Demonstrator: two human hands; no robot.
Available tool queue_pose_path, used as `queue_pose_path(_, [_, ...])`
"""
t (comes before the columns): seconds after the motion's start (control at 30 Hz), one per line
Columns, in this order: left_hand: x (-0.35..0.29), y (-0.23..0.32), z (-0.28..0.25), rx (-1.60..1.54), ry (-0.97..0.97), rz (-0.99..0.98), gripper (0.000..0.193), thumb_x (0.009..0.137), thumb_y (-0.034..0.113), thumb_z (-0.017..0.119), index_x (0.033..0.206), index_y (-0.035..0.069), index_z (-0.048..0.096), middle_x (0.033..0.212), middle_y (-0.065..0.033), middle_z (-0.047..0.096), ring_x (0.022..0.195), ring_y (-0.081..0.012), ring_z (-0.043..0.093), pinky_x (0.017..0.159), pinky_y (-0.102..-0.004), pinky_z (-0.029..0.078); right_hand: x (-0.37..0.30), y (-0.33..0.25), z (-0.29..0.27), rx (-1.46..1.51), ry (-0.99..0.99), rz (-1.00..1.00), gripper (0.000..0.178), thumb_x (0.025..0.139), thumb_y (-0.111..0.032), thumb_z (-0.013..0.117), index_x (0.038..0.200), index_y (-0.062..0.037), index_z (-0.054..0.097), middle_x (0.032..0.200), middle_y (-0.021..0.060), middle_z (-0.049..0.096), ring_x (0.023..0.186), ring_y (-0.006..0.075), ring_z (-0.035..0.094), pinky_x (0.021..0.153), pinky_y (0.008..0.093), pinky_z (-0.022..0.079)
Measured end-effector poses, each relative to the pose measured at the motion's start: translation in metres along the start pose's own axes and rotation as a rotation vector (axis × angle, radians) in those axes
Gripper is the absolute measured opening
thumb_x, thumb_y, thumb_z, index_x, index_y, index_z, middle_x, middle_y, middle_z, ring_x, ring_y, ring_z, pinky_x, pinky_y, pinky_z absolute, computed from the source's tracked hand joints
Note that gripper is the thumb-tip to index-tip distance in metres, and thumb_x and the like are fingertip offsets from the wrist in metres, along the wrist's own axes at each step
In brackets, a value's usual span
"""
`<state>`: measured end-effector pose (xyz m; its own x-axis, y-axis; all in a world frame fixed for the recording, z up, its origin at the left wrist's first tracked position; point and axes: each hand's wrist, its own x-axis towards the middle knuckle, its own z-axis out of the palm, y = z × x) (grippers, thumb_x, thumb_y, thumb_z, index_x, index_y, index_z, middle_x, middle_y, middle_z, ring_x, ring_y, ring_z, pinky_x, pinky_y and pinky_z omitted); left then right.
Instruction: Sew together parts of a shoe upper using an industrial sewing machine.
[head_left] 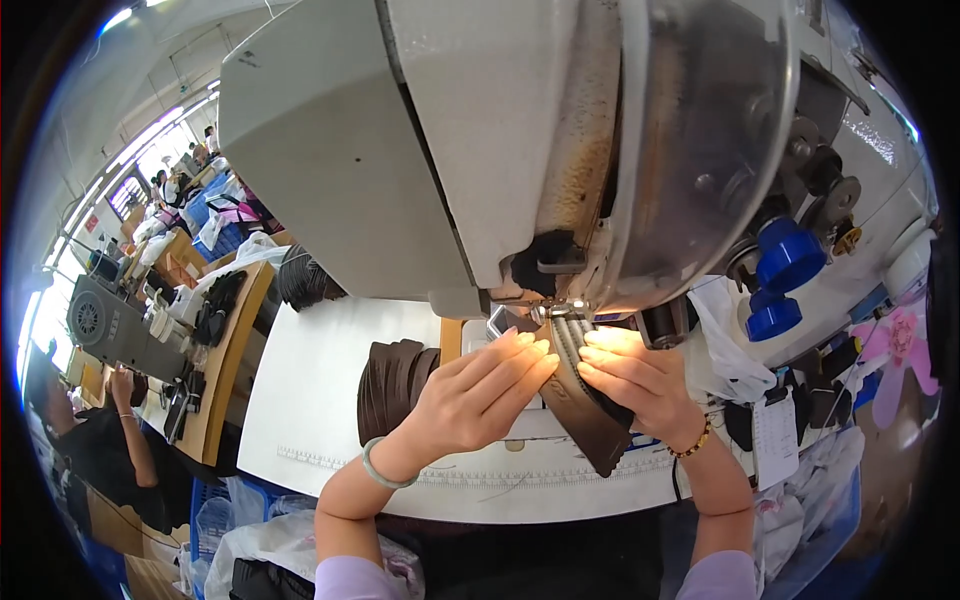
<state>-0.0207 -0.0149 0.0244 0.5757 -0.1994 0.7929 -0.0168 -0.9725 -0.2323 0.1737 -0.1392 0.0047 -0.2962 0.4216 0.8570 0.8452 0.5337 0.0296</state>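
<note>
Under the lit needle area of a large grey sewing machine [420,130] lies a dark brown leather-like piece [585,430], its pointed lower end hanging toward me. A ribbed strip, perhaps a zipper, runs along it near the needle. My left hand [475,395] presses its closed fingertips on the piece's left side. From the right, my right hand [640,382] pinches the opposite edge with its fingers together. The thumbs are mostly hidden. Beside my left hand, a stack of dark brown pieces [395,385] sits on the white table [310,390].
A ruler scale [400,477] runs along the table's near edge. Blue knobs [790,255] jut from the machine's right side, above a clear plastic bag [730,350]. At left, a co-worker [120,450] sits by another machine [120,325]. Plastic-lined bins flank my lap.
</note>
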Motion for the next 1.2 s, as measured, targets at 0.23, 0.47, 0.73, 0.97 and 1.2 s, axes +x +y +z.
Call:
queue_pose_path(0.23, [-0.002, -0.006, 0.007, -0.023, 0.023, -0.023, 0.033, 0.067, -0.001, 0.068, 0.1, 0.0, 0.068, 0.096, -0.008, 0.066, 0.092, -0.0242, 0.067, 0.075, -0.0304, 0.058, 0.0, 0.005, 0.006, -0.028, 0.053, 0.023, 0.03, 0.066, -0.01, 0.068, 0.095, -0.0051, 0.07, 0.095, 0.002, 0.064, 0.086, 0.023, 0.062, 0.078, 0.0344, 0.055])
queue_pose_path(0.47, [-0.002, -0.005, 0.007, -0.056, 0.034, -0.065, 0.034, 0.064, 0.001, 0.072, 0.098, 0.002, 0.069, 0.1, -0.0095, 0.069, 0.087, -0.0238, 0.069, 0.068, -0.0304, 0.057, -0.001, 0.002, 0.008, -0.027, 0.049, 0.03, 0.033, 0.066, -0.014, 0.07, 0.099, -0.0081, 0.068, 0.099, 0.0026, 0.063, 0.091, 0.0253, 0.062, 0.08, 0.0375, 0.056])
queue_pose_path(0.73, [-0.01, 0.001, 0.012, -0.302, 0.157, -0.398, 0.041, 0.065, -0.01, 0.064, 0.105, -0.002, 0.065, 0.096, -0.0156, 0.07, 0.074, -0.0275, 0.068, 0.063, -0.0283, 0.054, -0.002, 0.001, 0.009, -0.064, 0.073, -0.022, 0.027, 0.069, -0.008, 0.072, 0.096, -0.0082, 0.068, 0.102, 0.0021, 0.063, 0.096, 0.0234, 0.062, 0.088, 0.041, 0.056])
queue_pose_path(0.97, [-0.005, 0.004, 0.002, 0.002, -0.001, -0.021, 0.035, 0.069, -0.002, 0.065, 0.103, 0.0, 0.067, 0.099, -0.0086, 0.068, 0.09, -0.0236, 0.068, 0.072, -0.0286, 0.057, -0.002, 0.001, 0.011, -0.082, 0.086, -0.036, 0.022, 0.068, -0.008, 0.07, 0.09, -0.0071, 0.069, 0.1, 0.0013, 0.065, 0.096, 0.0215, 0.063, 0.09, 0.0398, 0.056])
queue_pose_path(1.2, [-0.003, 0.0, -0.001, -0.016, -0.026, 0.0, 0.034, 0.068, 0.0, 0.065, 0.102, 0.0, 0.068, 0.101, -0.0087, 0.067, 0.095, -0.0233, 0.067, 0.074, -0.028, 0.058, -0.001, 0.0, 0.01, -0.094, 0.084, -0.044, 0.024, 0.065, -0.009, 0.069, 0.089, -0.0071, 0.069, 0.099, 0.0007, 0.064, 0.091, 0.0202, 0.062, 0.087, 0.0392, 0.056])
